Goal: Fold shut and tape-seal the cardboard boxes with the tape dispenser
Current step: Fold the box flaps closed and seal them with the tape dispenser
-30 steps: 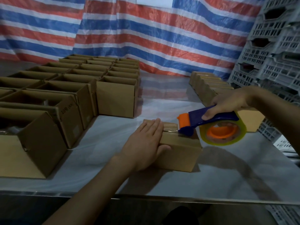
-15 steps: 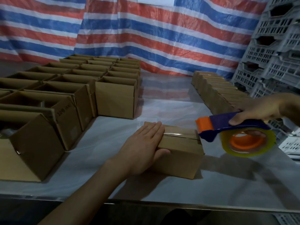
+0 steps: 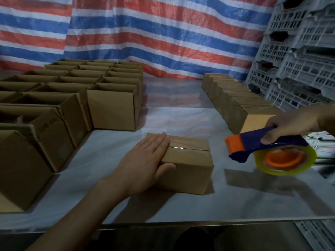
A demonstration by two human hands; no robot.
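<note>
- Curled round the handle of the blue-and-orange plastic tape dispenser (image 3: 268,148), the right hand (image 3: 293,124) is held above the grey table (image 3: 181,115), at three o'clock from the box.
- The small closed brown cardboard box (image 3: 190,160) is pressed down at table centre by the flat, straight-fingered left hand (image 3: 145,163).
- Glossy tape (image 3: 181,148) appears laid along the seam; its ends are best rubbed down firmly.
- The left forearm is stretched in from seven o'clock.
</note>
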